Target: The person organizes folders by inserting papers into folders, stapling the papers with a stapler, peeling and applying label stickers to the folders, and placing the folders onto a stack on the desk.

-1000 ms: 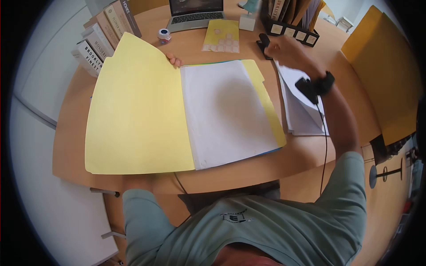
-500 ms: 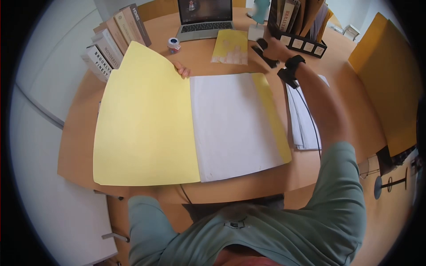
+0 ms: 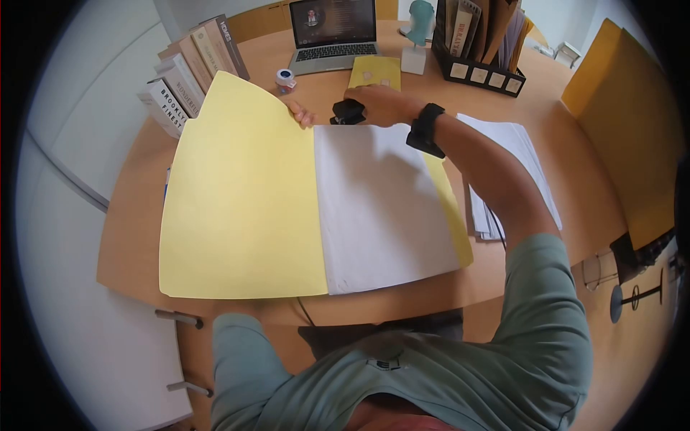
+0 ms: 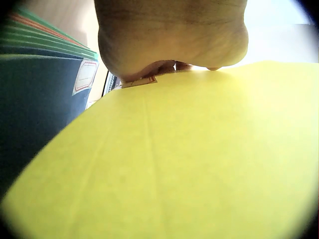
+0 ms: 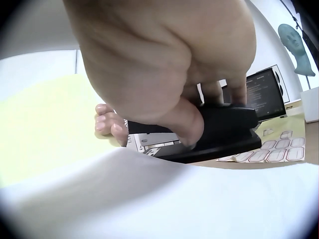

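Note:
A yellow file folder (image 3: 244,194) lies opened on the desk, its left cover raised. White paper sheets (image 3: 381,215) rest on its right half. My left hand (image 3: 300,113) grips the cover's top edge near the fold, fingertips (image 5: 108,119) showing over it; the cover hides the rest of it in the head view. In the left wrist view a small red-bordered label (image 4: 139,82) shows on the cover beneath this hand. My right hand (image 3: 384,104) holds a black stapler (image 5: 224,132) at the papers' top edge close to the fold, thumb on its near side.
A loose stack of white paper (image 3: 503,144) lies right of the folder. Behind are a laptop (image 3: 334,39), a tape roll (image 3: 285,80), a yellow label sheet (image 5: 274,147), a teal bust (image 3: 419,25) and a black file box (image 3: 481,75). Books (image 3: 194,72) stand at left.
My right hand has brought the stapler from beside the file box leftward to the top edge of the papers. The left hand keeps its grip on the raised cover.

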The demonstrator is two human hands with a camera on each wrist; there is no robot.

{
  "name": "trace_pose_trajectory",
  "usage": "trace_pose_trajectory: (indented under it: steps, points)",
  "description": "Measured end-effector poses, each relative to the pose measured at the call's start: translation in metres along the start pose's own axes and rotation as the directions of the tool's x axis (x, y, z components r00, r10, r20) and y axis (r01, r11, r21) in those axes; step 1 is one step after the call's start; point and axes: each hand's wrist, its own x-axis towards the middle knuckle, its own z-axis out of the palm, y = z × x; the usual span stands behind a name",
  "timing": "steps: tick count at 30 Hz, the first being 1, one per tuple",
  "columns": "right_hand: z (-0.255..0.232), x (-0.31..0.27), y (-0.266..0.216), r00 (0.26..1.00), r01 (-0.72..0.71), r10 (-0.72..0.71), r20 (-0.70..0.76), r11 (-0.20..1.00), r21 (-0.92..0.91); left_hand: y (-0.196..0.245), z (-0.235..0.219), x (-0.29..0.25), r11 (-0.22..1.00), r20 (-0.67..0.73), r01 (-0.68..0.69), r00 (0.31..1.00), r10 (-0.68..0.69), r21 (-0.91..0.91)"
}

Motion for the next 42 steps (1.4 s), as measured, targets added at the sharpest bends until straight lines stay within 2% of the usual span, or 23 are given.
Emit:
trace_pose_trajectory:
  steps: [3,9,12,18,21,24,28,31,34,37,42]
  points:
    - [0.005,0.003,0.007,0.999,0.045,-0.045,0.002,0.998,0.049,0.002,-0.002,0.004,1.0,0.001,-0.012,1.0,0.012,-0.007]
    - [-0.007,-0.002,-0.006,0.982,-0.01,0.0,0.191,0.999,0.052,0.004,-0.001,0.006,1.0,0.002,-0.009,1.0,0.009,-0.01]
    - [-0.001,0.001,-0.005,0.978,0.06,-0.062,0.198,0.998,0.02,0.004,0.001,0.005,1.0,0.005,0.003,1.0,-0.003,-0.005]
    - [0.002,0.001,-0.015,0.98,0.07,-0.081,0.181,0.995,0.065,0.003,0.002,-0.001,1.0,0.006,0.021,1.0,-0.021,0.016]
    - [0.009,-0.006,-0.023,0.99,0.107,-0.103,0.097,0.994,-0.033,0.004,0.002,-0.002,1.0,0.003,0.016,1.0,-0.016,0.02]
    - [0.038,-0.013,-0.02,0.979,0.157,-0.177,-0.105,0.973,-0.171,0.009,0.004,-0.002,0.999,0.004,0.007,1.0,-0.007,0.032]
    - [0.013,-0.009,-0.024,0.993,0.114,-0.107,0.054,0.979,-0.168,0.006,0.006,0.003,0.999,0.015,-0.022,1.0,0.022,0.027]
    - [0.05,-0.008,-0.015,0.942,0.186,-0.241,-0.233,0.954,-0.234,0.005,0.005,0.006,0.999,0.013,-0.028,1.0,0.028,0.018]
    - [0.04,-0.006,-0.018,0.983,0.137,-0.16,-0.09,0.966,-0.219,0.004,0.006,0.007,0.999,0.016,-0.033,0.999,0.033,0.012]
    - [0.013,-0.008,-0.019,0.99,0.138,-0.143,-0.005,0.968,-0.207,0.002,0.007,0.006,0.999,0.013,-0.048,0.999,0.048,-0.006]
    - [-0.005,-0.017,0.003,0.974,-0.016,-0.05,-0.221,0.957,-0.289,0.0,0.004,-0.001,0.997,-0.005,-0.066,0.998,0.066,-0.028]
